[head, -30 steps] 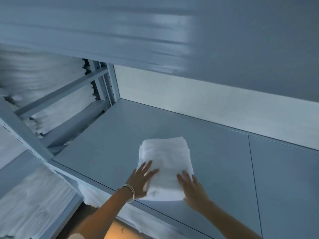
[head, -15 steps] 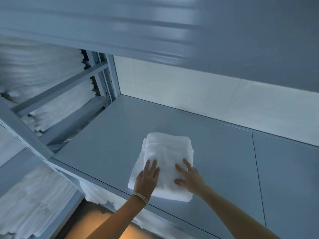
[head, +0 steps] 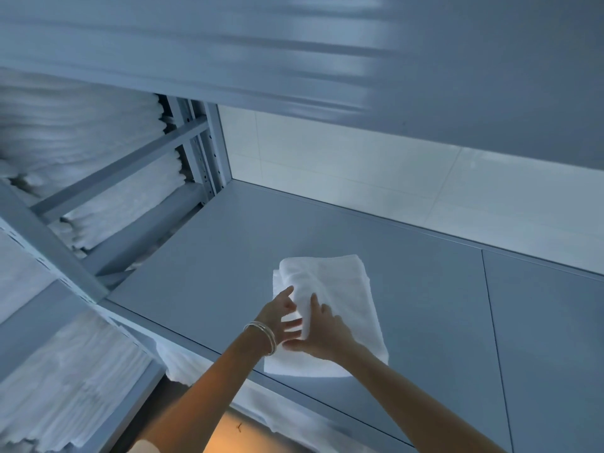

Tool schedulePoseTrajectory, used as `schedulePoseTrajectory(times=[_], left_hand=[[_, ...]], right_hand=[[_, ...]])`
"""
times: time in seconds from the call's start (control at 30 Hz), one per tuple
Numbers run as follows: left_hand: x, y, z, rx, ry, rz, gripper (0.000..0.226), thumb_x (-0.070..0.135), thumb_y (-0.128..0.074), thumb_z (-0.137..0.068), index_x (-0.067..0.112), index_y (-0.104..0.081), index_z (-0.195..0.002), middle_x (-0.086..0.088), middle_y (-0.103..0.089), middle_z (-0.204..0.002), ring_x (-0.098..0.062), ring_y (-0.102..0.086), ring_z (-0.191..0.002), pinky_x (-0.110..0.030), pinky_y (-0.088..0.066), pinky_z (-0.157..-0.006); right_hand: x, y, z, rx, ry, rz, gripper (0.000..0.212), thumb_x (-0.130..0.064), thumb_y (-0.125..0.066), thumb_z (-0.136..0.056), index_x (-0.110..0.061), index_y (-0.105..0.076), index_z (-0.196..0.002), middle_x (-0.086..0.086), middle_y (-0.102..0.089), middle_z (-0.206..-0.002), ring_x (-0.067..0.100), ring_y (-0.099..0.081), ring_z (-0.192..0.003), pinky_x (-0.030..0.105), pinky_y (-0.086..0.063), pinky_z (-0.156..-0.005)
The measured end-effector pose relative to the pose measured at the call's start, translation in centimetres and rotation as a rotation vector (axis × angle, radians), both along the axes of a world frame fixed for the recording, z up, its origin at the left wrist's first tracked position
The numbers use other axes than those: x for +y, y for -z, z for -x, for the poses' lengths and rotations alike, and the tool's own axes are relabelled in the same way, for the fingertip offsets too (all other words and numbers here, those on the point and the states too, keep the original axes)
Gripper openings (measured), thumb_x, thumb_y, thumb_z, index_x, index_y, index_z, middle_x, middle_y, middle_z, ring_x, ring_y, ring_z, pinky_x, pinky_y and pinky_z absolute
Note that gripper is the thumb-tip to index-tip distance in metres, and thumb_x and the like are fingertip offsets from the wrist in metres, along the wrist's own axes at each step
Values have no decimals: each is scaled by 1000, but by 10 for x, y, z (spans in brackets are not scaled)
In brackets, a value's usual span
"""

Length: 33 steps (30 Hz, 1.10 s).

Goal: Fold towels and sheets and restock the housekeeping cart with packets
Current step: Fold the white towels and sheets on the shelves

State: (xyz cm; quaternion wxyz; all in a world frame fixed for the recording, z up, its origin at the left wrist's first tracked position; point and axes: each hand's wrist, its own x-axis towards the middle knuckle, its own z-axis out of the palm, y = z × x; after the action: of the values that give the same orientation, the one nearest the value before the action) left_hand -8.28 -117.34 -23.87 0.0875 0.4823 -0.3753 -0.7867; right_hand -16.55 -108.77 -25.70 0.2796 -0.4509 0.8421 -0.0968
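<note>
grey shelf (head: 359,243) | folded towel (head: 343,289) under both hands' fingers (head: 314,300)

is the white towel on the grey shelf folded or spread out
Folded: the white terry towel lies as a compact layered rectangle on the grey metal shelf, stacked edges showing at its left.

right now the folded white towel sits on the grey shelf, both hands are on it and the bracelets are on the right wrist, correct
Not quite: the bracelets are on the left wrist, as the head view shows. The rest holds: the folded white towel sits on the grey shelf, with the left hand and right hand both on it.
</note>
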Motion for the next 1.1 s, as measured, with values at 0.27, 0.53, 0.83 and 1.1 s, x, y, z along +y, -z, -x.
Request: schedulePoseTrajectory(times=[0.27, 0.53, 0.83, 1.1], left_hand=[[-6, 27, 12, -538, 656, 1513, 102, 26, -76, -68, 36, -14, -148, -9, -18, -154, -34, -25, -137, -42, -26, -112], [-79, -35, 38, -343, 324, 2181, 43, 9, -72, -45, 19, -65, -86, 0, -66, -80, -24, -63, -70, -36, -46, -91], [22, 50, -5, -552, -16, 2439, 46, -3, -45, -79, 22, -59, -115, -6, -46, -96, -26, -43, -81, -41, -42, -74], [56, 99, -40, -556, 496, 1642, 82, 43, -85, -43, 28, -48, -115, -6, -52, -112, -29, -58, -95, -38, -55, -70]], right_hand=[[5, -65, 68, 159, -62, 87, 63, -22, -69, -76, -14, -46, -134, 10, -59, -123, 30, -57, -109, 32, -47, -87], [24, -143, 143, 395, -344, 244, 69, -21, -64, -71, -27, -44, -137, -3, -59, -129, 21, -56, -113, 27, -40, -86], [60, -27, 148, 856, -506, 738, 46, -6, -49, -76, -23, -52, -118, -2, -66, -117, 19, -51, -118, 47, -36, -100], [120, 72, 132, 109, -247, 524, 52, -33, -60, -74, -33, -50, -126, 0, -39, -140, 15, -29, -130, 27, -28, -107]])
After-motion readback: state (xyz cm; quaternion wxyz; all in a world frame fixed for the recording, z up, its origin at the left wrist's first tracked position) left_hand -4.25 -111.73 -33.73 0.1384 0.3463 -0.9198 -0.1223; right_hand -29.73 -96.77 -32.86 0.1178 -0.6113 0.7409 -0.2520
